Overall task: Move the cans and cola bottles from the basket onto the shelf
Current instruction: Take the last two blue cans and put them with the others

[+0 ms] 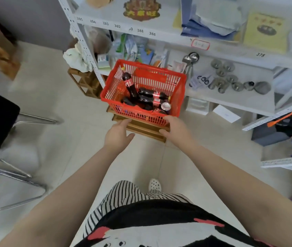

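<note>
Both hands are reaching at the near rim of the red basket (pixel 179 97), which is sitting on a low wooden stand (pixel 141 128) just ahead of them. The left hand (pixel 118 135) is spread open, holding nothing, fingertips just short of the rim; the right hand (pixel 176 130) is loosely open, fingers touching or nearly touching the rim, hard to tell through the blur. Beyond the fingers, inside the basket, cola bottles (pixel 147 97) are lying piled, one leaning upright, with a can (pixel 165 106) nearer the right hand. The shelf (pixel 230 99) is standing beyond and right of the hands. Unloading is likely only starting; next, one hand needs to dip in and close on a bottle.
</note>
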Demonstrator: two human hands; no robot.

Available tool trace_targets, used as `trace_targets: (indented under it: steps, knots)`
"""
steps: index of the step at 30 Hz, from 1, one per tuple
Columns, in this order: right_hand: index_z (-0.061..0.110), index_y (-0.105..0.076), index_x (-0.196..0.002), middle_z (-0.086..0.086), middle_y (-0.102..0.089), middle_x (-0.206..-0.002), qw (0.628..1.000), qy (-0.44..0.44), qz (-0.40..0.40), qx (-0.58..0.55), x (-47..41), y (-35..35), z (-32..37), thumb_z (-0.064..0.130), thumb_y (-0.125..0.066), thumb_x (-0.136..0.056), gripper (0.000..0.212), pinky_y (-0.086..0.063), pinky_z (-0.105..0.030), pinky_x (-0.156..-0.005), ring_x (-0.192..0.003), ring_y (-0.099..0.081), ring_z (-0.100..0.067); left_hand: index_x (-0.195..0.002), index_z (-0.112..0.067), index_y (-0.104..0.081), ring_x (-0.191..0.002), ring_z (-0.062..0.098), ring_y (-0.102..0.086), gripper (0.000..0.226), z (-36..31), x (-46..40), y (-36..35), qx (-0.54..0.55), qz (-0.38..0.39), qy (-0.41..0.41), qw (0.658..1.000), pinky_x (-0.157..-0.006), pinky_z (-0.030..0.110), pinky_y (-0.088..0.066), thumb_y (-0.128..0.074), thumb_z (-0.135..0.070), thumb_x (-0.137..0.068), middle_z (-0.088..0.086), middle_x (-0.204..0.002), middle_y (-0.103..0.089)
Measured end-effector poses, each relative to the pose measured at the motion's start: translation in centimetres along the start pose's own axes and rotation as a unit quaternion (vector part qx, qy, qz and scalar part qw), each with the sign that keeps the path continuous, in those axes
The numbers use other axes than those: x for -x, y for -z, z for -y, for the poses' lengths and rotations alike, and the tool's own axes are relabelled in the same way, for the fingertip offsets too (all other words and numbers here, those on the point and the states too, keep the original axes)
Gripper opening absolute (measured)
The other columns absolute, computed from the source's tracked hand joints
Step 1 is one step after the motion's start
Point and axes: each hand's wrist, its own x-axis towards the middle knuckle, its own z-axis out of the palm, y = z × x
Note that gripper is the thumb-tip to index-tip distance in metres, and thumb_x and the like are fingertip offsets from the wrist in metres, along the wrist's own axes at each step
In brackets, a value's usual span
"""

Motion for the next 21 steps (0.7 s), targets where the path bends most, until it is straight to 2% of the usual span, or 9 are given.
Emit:
trace_targets:
  steps: [4,8,12,15,21]
  knots:
    - [0.019,-0.053,-0.128,-0.004,-0.059,-0.125,1.000,-0.019,0.003,-0.010,-5.4,0.4,0.7,0.031,-0.068,-0.083,0.050,-0.050,-0.042,-0.092,-0.113,-0.056,-0.024,-0.137,-0.021,-0.047,-0.121,0.026,-0.053,0.055,0.9,-6.0,1.4,-0.001,0.014,-0.005,1.000,-0.092,0.040,-0.048,-0.065,-0.027,-0.086,0.004,-0.134,-0.055]
    - [0.022,-0.050,-0.131,0.000,-0.058,-0.130,0.998,-0.054,-0.005,-0.022,-11.0,-0.1,1.1,0.036,-0.067,-0.083,0.053,-0.051,-0.042,-0.093,-0.117,-0.056,-0.021,-0.136,-0.019,-0.048,-0.123,0.025,-0.051,0.054,2.0,-13.2,2.6,-0.007,0.046,-0.012,0.999,-0.096,0.039,-0.045,-0.065,-0.024,-0.085,0.005,-0.136,-0.054]
    - [0.019,-0.054,-0.127,-0.004,-0.059,-0.125,0.992,-0.113,-0.026,-0.041,-16.4,-0.3,1.6,0.031,-0.068,-0.083,0.048,-0.047,-0.041,-0.094,-0.115,-0.055,-0.024,-0.135,-0.015,-0.050,-0.123,0.024,-0.051,0.052,3.9,-20.7,3.7,-0.002,0.075,-0.037,0.996,-0.099,0.035,-0.041,-0.063,-0.024,-0.085,0.006,-0.135,-0.054]
    - [0.015,-0.056,-0.124,-0.007,-0.062,-0.122,0.986,-0.155,-0.024,-0.051,-19.9,-0.9,1.4,0.028,-0.069,-0.081,0.047,-0.042,-0.042,-0.097,-0.114,-0.055,-0.028,-0.136,-0.016,-0.049,-0.124,0.024,-0.051,0.056,5.7,-26.0,4.5,-0.014,0.119,-0.054,0.991,-0.099,0.036,-0.041,-0.066,-0.025,-0.083,0.004,-0.136,-0.054]
    - [0.008,-0.053,-0.128,-0.012,-0.059,-0.126,0.975,-0.219,-0.007,-0.044,-25.1,-2.9,-0.8,0.025,-0.072,-0.080,0.054,-0.038,-0.035,-0.097,-0.118,-0.053,-0.030,-0.136,-0.016,-0.048,-0.121,0.027,-0.053,0.059,8.9,-34.0,2.1,-0.063,0.213,-0.077,0.972,-0.098,0.035,-0.041,-0.069,-0.025,-0.082,0.009,-0.132,-0.056]
